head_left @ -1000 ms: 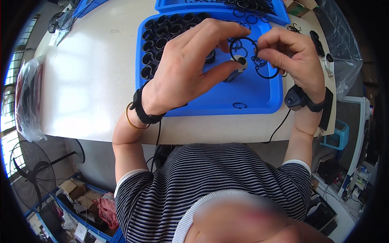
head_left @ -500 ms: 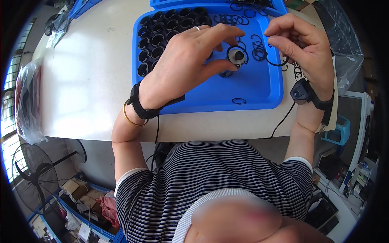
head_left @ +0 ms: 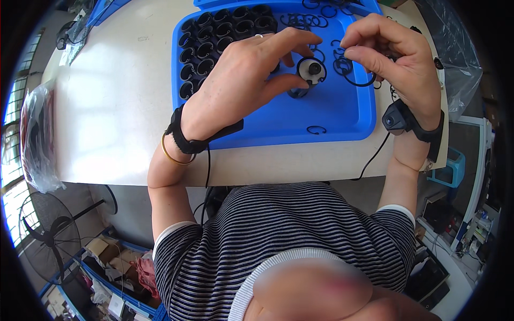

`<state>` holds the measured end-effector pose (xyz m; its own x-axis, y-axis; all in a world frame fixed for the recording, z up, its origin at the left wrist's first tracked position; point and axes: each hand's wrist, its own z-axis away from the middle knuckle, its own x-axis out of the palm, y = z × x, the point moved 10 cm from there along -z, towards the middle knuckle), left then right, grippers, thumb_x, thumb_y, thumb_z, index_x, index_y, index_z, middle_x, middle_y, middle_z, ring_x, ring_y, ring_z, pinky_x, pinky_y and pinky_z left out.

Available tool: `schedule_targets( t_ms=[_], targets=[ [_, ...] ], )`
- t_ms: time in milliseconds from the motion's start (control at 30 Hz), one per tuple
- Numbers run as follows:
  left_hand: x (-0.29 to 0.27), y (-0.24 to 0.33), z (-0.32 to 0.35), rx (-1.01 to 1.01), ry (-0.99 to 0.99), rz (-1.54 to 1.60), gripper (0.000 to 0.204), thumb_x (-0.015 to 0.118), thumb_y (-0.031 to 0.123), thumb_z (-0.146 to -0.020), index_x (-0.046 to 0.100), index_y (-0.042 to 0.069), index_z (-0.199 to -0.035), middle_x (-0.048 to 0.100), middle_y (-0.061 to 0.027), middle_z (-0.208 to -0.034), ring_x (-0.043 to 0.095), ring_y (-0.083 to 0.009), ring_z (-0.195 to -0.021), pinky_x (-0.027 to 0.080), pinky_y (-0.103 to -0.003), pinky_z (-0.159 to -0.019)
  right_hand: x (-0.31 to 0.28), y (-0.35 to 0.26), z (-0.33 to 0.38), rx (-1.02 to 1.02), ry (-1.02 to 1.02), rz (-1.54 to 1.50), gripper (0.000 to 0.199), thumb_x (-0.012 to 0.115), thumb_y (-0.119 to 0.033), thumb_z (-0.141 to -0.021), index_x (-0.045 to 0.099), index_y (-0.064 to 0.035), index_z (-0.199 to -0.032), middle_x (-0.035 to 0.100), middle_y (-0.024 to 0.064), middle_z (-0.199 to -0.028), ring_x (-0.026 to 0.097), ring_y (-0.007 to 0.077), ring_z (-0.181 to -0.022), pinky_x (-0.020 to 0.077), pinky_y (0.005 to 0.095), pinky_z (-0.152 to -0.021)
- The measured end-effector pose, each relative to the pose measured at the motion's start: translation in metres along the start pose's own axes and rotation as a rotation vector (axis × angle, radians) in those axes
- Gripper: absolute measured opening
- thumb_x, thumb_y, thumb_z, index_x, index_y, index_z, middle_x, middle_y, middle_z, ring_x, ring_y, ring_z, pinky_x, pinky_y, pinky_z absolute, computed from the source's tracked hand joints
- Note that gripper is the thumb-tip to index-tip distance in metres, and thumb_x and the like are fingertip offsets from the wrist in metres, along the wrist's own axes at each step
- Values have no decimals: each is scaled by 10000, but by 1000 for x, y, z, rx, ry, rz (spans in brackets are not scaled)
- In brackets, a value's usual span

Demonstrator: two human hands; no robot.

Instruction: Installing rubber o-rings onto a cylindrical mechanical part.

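A short upright cylinder with a pale grey top and dark centre stands in the blue tray, with a black snap ring around its top. My left hand curls around its left side. The thumb touches its near edge; the other fingers reach past the far side, their contact partly hidden. To the right, my right hand is closed, thumb and index finger together. A large black snap ring hangs below those fingers; the exact grip is hidden.
Rows of black cylindrical sleeves fill the tray's left side. Loose snap rings lie at its back, and one single ring near its front edge. Another blue tray stands behind. A plastic-wrapped bundle is on the table's left edge.
My right hand has shifted slightly left, carrying the snap ring closer to the cylinder. My left thumb has drawn back a little. The cylinder stays between the left fingers.
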<state>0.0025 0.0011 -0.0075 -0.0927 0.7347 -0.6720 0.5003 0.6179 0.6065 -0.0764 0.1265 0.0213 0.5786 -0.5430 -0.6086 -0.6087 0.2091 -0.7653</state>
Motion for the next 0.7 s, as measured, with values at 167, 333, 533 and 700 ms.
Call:
schedule_targets(
  t_ms=[167,333,533,700],
  targets=[
    [1,0,0,-12,-14,1,619,806,59,-786,571,99,-1357,724,-68,-1131,708,-206,-964,579,-334,-871,1,-1,-1,-8,-4,13,103,715,-28,-893,696,-49,-993,626,-35,-790,504,11,-632,348,172,-538],
    [1,6,0,28,-5,-16,607,808,63,-788,574,80,-1348,717,-86,-1141,708,-220,-968,582,-341,-863,2,-2,-1,-23,-18,17,104,718,-33,-892,698,-49,-993,632,-33,-800,511,18,-642,361,177,-544],
    [0,6,1,28,-12,-49,596,811,69,-783,583,75,-1333,712,-90,-1137,705,-226,-973,581,-341,-862,4,-3,-1,-10,-11,14,106,718,-31,-891,698,-47,-993,636,-32,-806,513,18,-651,363,176,-551],
    [0,7,1,35,-11,-54,597,810,63,-781,582,74,-1332,711,-92,-1140,705,-226,-971,580,-340,-858,4,-2,-1,-11,-14,7,110,721,-31,-889,696,-43,-995,639,-30,-813,518,20,-655,367,174,-554]
  ],
)
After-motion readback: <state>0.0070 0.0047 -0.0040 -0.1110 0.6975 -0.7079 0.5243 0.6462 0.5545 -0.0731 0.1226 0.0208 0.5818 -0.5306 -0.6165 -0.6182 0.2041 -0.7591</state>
